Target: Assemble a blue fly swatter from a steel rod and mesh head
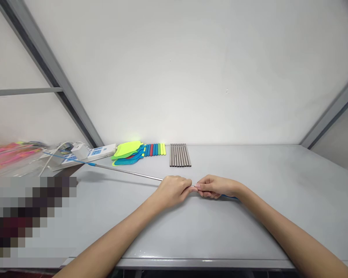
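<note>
A fly swatter with a thin metal rod [130,172] slants across the table, and its blue head [71,158] is seen nearly edge-on at the left. My left hand [174,190] is closed around the rod near its right end. Close beside it, fingertips almost touching, my right hand [214,186] grips the blue handle [231,197], which sticks out under the wrist. The joint between rod and handle is hidden by my fingers. Behind my hands lie stacked swatter heads [129,150] in yellow, green, red and blue.
Coloured handles [155,150] and several metal tubes [179,155] lie in rows by the back wall. To the left are a white power strip [100,152] with a plugged-in charger [79,150] and pink items [8,160] in clear plastic. The table's front edge [205,263] runs below my forearms.
</note>
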Action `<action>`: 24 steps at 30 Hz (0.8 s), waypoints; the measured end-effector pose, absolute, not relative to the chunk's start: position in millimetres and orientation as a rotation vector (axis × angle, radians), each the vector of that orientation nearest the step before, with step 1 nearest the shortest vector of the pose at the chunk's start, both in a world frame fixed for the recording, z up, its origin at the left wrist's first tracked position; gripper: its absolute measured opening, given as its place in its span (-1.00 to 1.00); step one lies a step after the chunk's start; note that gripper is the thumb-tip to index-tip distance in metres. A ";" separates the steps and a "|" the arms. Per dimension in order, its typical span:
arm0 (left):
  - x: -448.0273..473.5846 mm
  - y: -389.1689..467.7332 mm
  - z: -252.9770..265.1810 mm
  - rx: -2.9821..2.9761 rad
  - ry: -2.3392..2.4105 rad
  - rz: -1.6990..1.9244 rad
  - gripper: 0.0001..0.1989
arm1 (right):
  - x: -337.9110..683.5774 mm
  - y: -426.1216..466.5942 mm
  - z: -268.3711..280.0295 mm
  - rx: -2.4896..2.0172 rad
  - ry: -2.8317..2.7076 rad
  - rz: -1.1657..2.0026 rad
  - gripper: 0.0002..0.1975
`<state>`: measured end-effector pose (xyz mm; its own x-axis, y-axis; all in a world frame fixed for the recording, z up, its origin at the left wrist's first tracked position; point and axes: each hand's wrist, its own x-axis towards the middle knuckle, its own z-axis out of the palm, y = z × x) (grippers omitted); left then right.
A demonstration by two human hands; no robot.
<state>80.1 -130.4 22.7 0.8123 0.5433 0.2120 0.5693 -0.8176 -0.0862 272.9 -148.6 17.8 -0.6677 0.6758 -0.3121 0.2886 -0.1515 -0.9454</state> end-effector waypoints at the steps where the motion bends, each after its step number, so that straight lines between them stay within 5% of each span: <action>1: 79.6 -130.7 23.7 -2.845 -0.881 -0.272 -0.62 | 272.2 -149.0 18.8 -1.092 -1.819 1.892 -0.64; 24: 70.0 -131.8 37.6 -2.927 -1.027 -0.218 -0.54 | 263.1 -154.0 26.6 -1.098 -1.846 1.812 -0.62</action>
